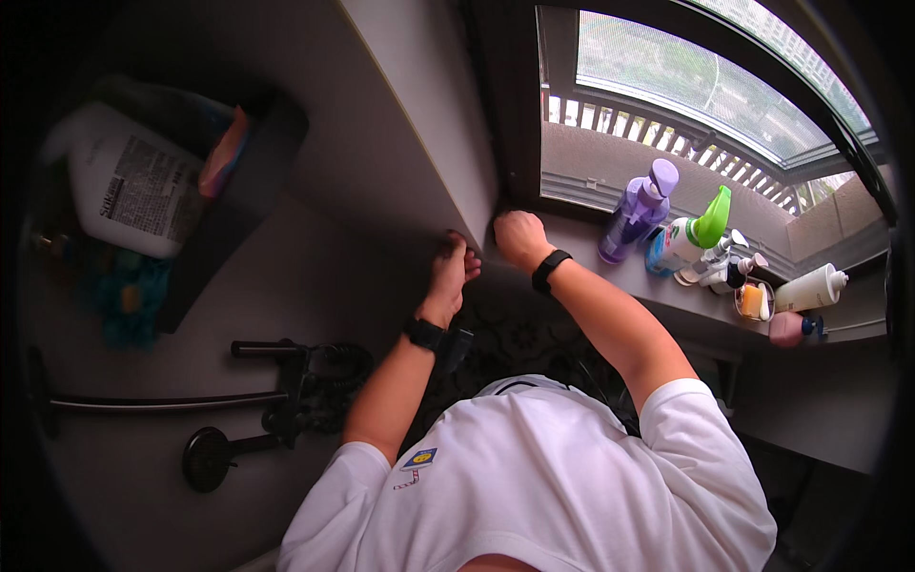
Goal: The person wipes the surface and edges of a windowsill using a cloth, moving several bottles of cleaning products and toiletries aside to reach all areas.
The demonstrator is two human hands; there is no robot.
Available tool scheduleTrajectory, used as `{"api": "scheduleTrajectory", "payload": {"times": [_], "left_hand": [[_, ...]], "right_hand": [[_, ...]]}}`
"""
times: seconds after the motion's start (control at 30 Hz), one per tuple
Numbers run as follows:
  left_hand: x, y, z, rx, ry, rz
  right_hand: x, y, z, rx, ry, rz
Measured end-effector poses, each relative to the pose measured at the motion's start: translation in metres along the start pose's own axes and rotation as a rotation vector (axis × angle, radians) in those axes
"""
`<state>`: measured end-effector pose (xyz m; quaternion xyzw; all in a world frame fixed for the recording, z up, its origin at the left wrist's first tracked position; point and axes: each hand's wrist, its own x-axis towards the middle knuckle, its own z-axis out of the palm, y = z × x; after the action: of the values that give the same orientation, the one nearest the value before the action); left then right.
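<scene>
My left hand (450, 279) is beside the lower end of a pale wall edge (468, 239), thumb and fingers apart, with no object visible in it. Just across that edge, my right hand (520, 234) is curled against the inner corner of the windowsill (568, 230). Its fingertips are turned away, so whether it holds something is hidden. A purple pump bottle (636, 211) stands on the sill to the right of this hand. Beyond it comes a white bottle with a green spray head (688, 236). Both wrists wear black bands.
Further along the sill are small pump bottles (715, 264), a soap dish (754, 299), a white bottle (808, 289) and a pink bottle (786, 329). An open window (686, 79) is above. At left are a dark shelf (236, 214) with a large white bottle (136, 179) and shower fittings (286, 393).
</scene>
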<state>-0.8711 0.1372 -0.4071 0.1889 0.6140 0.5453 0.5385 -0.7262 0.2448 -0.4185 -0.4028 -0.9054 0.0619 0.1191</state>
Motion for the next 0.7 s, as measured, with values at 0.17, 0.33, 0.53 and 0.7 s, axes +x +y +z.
{"api": "scheduleTrajectory", "payload": {"times": [0.17, 0.33, 0.53, 0.7], "left_hand": [[-0.004, 0.004, 0.007, 0.020, 0.012, 0.001], [0.002, 0.001, 0.004, 0.094, 0.040, 0.059], [-0.003, 0.005, 0.004, 0.157, 0.071, 0.101], [-0.007, 0.010, 0.000, 0.096, 0.104, 0.052]], "right_hand": [[-0.012, 0.004, 0.007, 0.053, 0.029, -0.003], [-0.037, -0.019, 0.006, 0.111, 0.005, -0.060], [-0.064, -0.009, -0.025, 0.227, -0.190, -0.224], [-0.052, -0.005, -0.048, 0.804, 0.224, 0.125]]}}
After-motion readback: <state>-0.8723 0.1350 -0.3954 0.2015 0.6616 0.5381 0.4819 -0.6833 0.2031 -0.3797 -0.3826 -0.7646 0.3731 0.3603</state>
